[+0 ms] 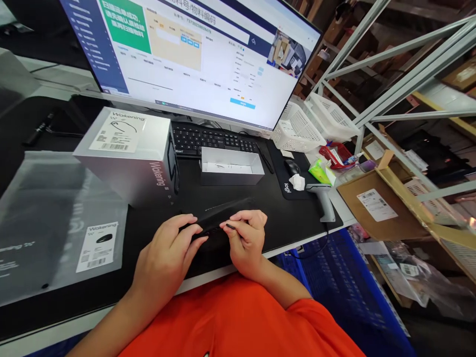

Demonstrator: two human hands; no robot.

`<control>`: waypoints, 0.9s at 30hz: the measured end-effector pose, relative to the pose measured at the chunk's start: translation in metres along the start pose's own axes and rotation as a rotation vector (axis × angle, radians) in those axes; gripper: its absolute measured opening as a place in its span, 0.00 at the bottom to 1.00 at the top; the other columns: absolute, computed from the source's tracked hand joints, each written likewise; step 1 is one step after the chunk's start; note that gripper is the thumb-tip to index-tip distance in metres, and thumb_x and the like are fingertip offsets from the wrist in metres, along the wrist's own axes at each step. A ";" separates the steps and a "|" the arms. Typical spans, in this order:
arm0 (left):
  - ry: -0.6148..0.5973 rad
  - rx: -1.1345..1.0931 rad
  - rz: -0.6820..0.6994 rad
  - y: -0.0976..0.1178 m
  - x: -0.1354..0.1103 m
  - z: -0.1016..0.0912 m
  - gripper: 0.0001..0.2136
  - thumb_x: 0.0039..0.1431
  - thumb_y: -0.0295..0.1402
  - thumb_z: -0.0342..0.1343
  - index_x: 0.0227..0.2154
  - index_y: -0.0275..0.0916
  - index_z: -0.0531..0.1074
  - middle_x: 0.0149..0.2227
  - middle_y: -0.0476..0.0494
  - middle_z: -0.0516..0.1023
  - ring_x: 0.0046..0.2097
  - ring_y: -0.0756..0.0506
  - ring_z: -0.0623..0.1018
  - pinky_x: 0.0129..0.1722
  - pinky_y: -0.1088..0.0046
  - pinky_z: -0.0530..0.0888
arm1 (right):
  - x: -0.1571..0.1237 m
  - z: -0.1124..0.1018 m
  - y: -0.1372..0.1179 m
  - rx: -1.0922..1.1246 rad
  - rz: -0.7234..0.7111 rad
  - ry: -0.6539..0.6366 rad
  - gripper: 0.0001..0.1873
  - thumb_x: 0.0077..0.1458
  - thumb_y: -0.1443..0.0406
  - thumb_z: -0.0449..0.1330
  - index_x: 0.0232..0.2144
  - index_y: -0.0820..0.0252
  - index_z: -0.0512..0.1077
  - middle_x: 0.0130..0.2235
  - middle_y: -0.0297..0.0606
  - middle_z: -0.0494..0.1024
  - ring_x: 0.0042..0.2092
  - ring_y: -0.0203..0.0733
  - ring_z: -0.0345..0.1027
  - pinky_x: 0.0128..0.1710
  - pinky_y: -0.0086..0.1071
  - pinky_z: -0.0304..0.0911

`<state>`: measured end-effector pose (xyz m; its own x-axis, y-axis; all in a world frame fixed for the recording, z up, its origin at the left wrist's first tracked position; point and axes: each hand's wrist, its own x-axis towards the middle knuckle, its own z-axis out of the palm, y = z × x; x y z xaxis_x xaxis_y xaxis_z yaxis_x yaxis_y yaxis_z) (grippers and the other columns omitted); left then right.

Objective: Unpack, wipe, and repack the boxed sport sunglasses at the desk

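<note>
In front of my body, just above the black desk mat, my left hand (165, 248) and my right hand (247, 238) are close together, fingers pinched. Between them is a thin, glossy black item (223, 210) with faint small print; its exact kind I cannot make out. My left fingers and thumb grip its left end. A small dark tip (230, 226) shows between my right thumb and forefinger. Beyond the hands stands an open grey box (232, 174) with a white inside. To the left is a larger silver Wakening box (122, 171), upright, with a label on top.
A frosted bag (48, 198) with a labelled card lies at left. Behind are a keyboard (208, 139) and a monitor (186, 59). On the right are a mouse (292, 167), crumpled tissue (297, 182), a barcode scanner (324, 201), white baskets (297, 131) and a cardboard box (366, 196).
</note>
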<state>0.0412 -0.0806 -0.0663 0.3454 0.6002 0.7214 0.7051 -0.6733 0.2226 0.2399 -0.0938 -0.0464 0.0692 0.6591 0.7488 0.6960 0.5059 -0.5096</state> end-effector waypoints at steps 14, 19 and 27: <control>0.051 0.101 0.061 0.006 -0.002 0.001 0.05 0.69 0.26 0.61 0.44 0.28 0.74 0.50 0.31 0.77 0.50 0.36 0.79 0.49 0.61 0.77 | -0.003 0.019 -0.003 0.102 -0.072 -0.068 0.10 0.71 0.66 0.60 0.39 0.56 0.82 0.41 0.42 0.82 0.40 0.40 0.79 0.39 0.33 0.79; 0.060 0.097 0.097 0.010 0.004 0.001 0.06 0.67 0.27 0.63 0.43 0.31 0.74 0.49 0.33 0.77 0.51 0.36 0.80 0.46 0.62 0.78 | -0.007 -0.003 0.010 -0.035 -0.027 0.022 0.10 0.71 0.65 0.62 0.36 0.54 0.83 0.39 0.38 0.81 0.41 0.41 0.77 0.45 0.40 0.73; 0.057 0.096 0.102 0.011 -0.003 0.003 0.08 0.66 0.28 0.65 0.45 0.33 0.73 0.48 0.35 0.78 0.51 0.36 0.81 0.47 0.62 0.79 | -0.014 -0.002 0.001 -0.101 -0.010 0.091 0.09 0.70 0.65 0.64 0.35 0.53 0.81 0.39 0.35 0.80 0.42 0.40 0.74 0.49 0.42 0.64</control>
<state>0.0495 -0.0884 -0.0674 0.3844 0.5031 0.7740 0.7251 -0.6835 0.0842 0.2409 -0.1031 -0.0565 0.1230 0.5992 0.7911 0.7653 0.4502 -0.4600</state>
